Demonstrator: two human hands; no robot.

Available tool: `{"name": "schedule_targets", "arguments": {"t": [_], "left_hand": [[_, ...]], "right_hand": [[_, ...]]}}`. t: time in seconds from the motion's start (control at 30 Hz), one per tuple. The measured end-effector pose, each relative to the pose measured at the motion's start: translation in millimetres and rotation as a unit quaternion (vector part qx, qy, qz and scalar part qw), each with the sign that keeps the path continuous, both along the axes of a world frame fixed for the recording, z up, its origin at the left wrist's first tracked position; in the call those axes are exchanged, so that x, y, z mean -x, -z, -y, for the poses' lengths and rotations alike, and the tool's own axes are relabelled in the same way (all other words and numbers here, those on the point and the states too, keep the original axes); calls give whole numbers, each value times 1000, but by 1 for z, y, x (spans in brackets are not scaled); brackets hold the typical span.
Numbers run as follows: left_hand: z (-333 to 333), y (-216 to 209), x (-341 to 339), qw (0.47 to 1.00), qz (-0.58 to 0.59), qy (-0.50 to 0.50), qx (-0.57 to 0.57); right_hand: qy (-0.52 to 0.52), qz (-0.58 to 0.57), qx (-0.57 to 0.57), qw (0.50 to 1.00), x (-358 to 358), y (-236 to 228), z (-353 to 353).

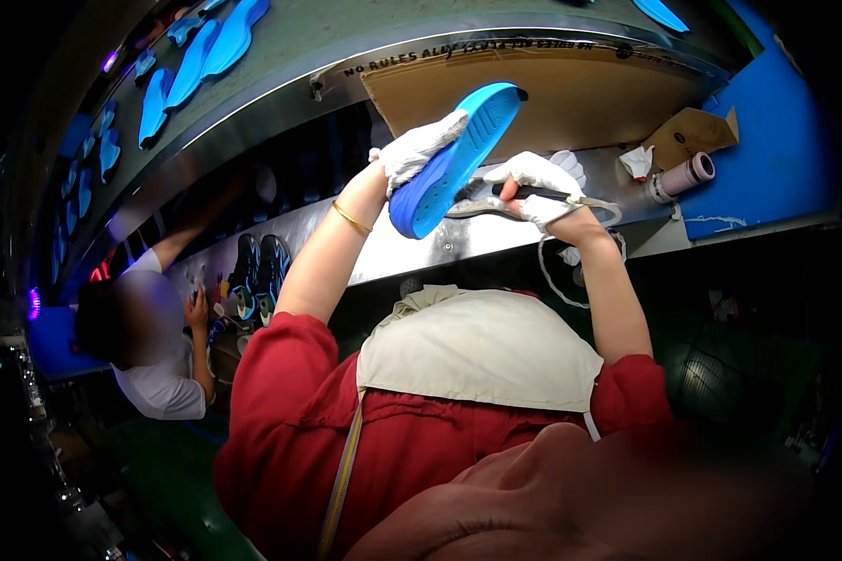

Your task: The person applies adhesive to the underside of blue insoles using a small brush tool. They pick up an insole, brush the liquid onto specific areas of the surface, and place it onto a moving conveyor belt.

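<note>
My left hand (423, 150), in a white glove, grips a blue shoe sole (477, 140) by its left edge and holds it up, tilted, above the metal bench. Grooves show toward the sole's far end and small round holes toward its darker blue near end. To the right, my right hand (535, 187), in a white glove with some fingertips bare, is closed around a slim dark-handled tool (544, 194). The tool's working end is hard to make out. A pale cord (547, 271) loops by my right wrist. My right hand is apart from the sole.
Beyond the metal bench (393, 248), a conveyor belt (337, 33) carries several blue soles (196, 65). A cardboard sheet (571, 98) stands behind my hands. A pink bottle (688, 176) lies at the right. Dark shoes (257, 271) and a co-worker (159, 346) are at the left.
</note>
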State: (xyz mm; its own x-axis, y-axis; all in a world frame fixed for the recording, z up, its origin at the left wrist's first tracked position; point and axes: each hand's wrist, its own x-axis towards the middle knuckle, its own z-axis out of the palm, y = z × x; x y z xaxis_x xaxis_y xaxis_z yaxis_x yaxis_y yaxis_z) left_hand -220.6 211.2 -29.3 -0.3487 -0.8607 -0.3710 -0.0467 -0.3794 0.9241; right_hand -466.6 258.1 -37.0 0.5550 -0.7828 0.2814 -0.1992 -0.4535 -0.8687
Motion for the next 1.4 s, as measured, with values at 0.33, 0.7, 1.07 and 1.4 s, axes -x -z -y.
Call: {"name": "schedule_targets", "arguments": {"t": [0.33,0.7,1.07,1.4], "left_hand": [[-16,39,-27,901,-424,50,-83],[-52,80,31,830,-547,-13,-108],[-49,84,48,871,-470,-124,-67],[-35,80,40,886,-443,-135,5]], "right_hand": [[58,268,-112,955,2,-5,-15],[263,201,24,943,-17,15,5],[171,226,-106,953,-29,4,-18],[181,140,72,971,-41,12,-40]]}}
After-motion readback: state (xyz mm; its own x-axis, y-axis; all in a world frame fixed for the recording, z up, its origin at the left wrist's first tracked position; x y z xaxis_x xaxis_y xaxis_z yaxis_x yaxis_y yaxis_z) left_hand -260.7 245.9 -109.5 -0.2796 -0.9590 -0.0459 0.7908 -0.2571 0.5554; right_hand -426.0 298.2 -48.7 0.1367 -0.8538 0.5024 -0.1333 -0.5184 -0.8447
